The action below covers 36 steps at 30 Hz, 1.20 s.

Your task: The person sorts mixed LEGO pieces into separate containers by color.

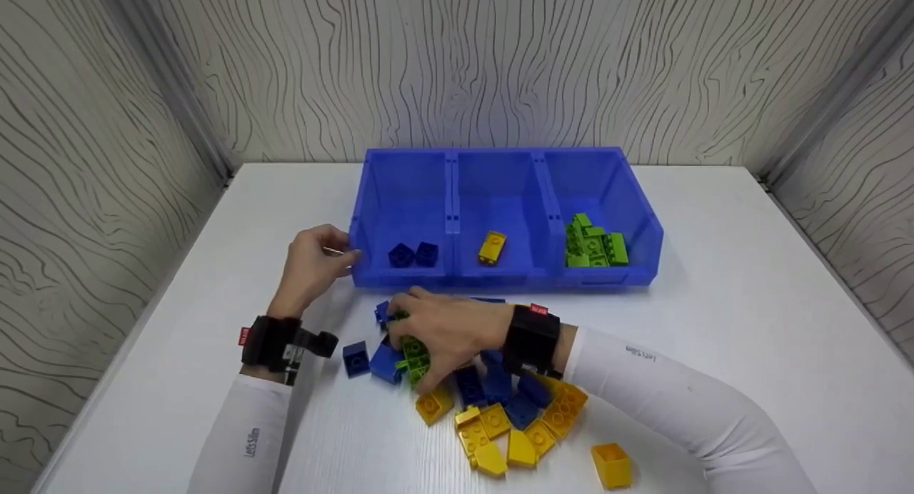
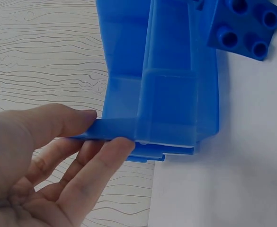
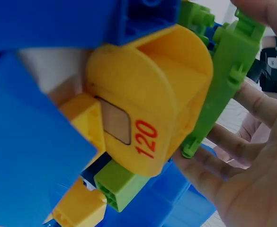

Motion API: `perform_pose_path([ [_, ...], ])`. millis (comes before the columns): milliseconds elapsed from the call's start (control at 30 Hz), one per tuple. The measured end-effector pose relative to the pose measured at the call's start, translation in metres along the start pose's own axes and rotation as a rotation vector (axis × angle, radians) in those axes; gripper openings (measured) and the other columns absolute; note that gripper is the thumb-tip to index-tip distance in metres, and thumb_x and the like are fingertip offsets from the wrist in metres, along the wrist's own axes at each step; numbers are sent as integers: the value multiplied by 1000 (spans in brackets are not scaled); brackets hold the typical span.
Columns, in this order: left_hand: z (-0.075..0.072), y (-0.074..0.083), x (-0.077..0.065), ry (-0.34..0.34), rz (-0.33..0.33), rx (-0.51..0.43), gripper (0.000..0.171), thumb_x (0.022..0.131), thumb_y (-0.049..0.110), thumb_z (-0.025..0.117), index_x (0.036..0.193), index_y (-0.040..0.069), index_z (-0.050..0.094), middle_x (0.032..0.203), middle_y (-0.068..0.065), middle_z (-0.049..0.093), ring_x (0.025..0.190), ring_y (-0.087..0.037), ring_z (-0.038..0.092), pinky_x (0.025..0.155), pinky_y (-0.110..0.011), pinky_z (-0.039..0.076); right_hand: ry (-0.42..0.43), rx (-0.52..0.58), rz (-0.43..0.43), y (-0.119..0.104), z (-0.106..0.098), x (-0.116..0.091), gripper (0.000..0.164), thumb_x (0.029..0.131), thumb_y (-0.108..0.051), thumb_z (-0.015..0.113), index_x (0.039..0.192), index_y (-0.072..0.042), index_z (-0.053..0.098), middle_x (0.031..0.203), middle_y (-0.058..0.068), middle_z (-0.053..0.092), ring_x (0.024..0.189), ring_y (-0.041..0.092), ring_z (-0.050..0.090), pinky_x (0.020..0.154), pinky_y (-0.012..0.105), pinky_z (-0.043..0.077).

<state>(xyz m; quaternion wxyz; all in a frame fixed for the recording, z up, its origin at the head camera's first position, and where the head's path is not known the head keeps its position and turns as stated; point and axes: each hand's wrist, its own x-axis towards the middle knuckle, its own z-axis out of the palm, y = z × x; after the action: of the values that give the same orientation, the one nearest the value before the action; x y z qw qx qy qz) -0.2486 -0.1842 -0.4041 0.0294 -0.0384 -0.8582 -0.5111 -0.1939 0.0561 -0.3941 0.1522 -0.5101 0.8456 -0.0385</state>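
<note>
Left hand [image 1: 308,269] pinches the blue tray [image 1: 500,277] by its edge; right hand [image 1: 450,330] curls its fingers round green bricks [image 1: 414,353], yellow bricks [image 1: 475,433] nearby!

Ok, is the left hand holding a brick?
No, the left hand pinches the edge of the blue bin between thumb and fingers.
</note>
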Motion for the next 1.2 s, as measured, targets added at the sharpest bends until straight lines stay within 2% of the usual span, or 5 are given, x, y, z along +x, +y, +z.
perform_pose_path([
  [233, 0, 1, 0, 5, 1, 9, 18, 83, 5, 71, 99, -2, 65, 95, -16, 65, 78, -17, 68, 67, -25, 63, 81, 21, -35, 1, -11, -17, 61, 71, -68, 72, 116, -28, 63, 148, 5, 37, 124, 20, 39, 99, 38, 51],
  [500, 0, 0, 0, 3, -27, -5, 20, 84, 3, 71, 102, -2, 65, 96, -15, 64, 77, -11, 67, 69, -24, 63, 248, 37, -35, 6, -30, -79, 54, 81, -64, 65, 119, -26, 58, 151, 3, 35, 137, 21, 35, 113, 35, 40],
  [900, 2, 0, 1, -3, -10, -17, 19, 84, 3, 70, 101, -3, 65, 96, -16, 65, 77, -13, 67, 68, -25, 63, 436, -56, 224, 69, -41, -180, 53, 68, -58, 80, 106, -25, 62, 142, 10, 46, 128, 32, 44, 99, 53, 50],
  [1033, 1, 1, 1, -3, -13, -10, 18, 84, 4, 70, 101, -2, 65, 96, -16, 64, 78, -13, 67, 68, -25, 63, 475, -25, 325, 104, -40, -198, 51, 67, -50, 85, 106, -24, 65, 141, 15, 46, 126, 36, 43, 93, 56, 51],
  [1200, 0, 1, 1, -2, -9, -6, 19, 84, 5, 70, 101, -3, 65, 97, -16, 65, 79, -14, 68, 69, -25, 63, 446, 39, 469, 148, -28, -200, 51, 71, -52, 82, 109, -21, 67, 142, 21, 44, 130, 43, 40, 101, 62, 44],
])
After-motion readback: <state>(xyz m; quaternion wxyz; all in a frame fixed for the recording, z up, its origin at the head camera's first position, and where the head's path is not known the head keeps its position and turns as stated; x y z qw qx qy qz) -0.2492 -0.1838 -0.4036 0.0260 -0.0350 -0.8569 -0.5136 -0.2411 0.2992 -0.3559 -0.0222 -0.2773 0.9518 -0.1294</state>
